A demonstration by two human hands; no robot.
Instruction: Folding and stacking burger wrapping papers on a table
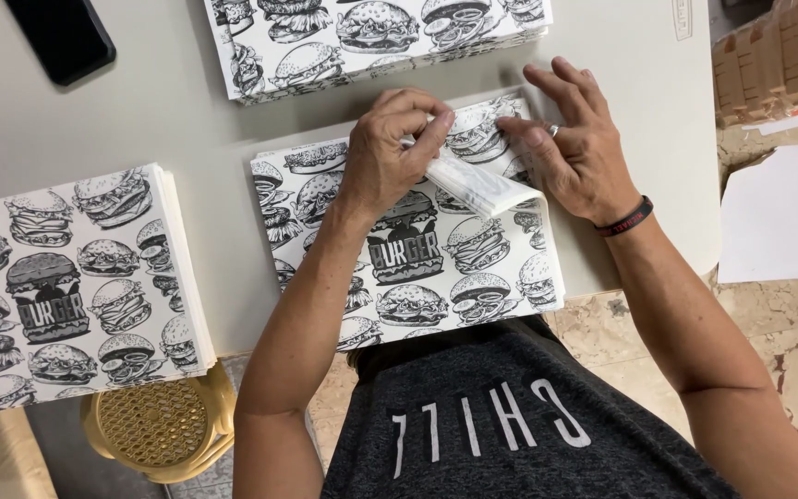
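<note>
A stack of white paper sheets printed with black burger drawings (417, 268) lies on the pale table (196, 120) in front of me. My left hand (390, 152) pinches the folded-over top corner of the upper sheet (477, 185) between thumb and fingers. My right hand (574, 148) rests with spread fingers on the far right part of that same sheet, pressing beside the fold. A dark band sits on my right wrist.
A second printed stack (66, 286) lies at the left, a third (371, 37) at the far edge. A black phone (62, 37) sits top left. A yellow woven stool (159, 425) stands below the table. Cardboard (778, 55) and white paper (787, 212) lie on the floor at right.
</note>
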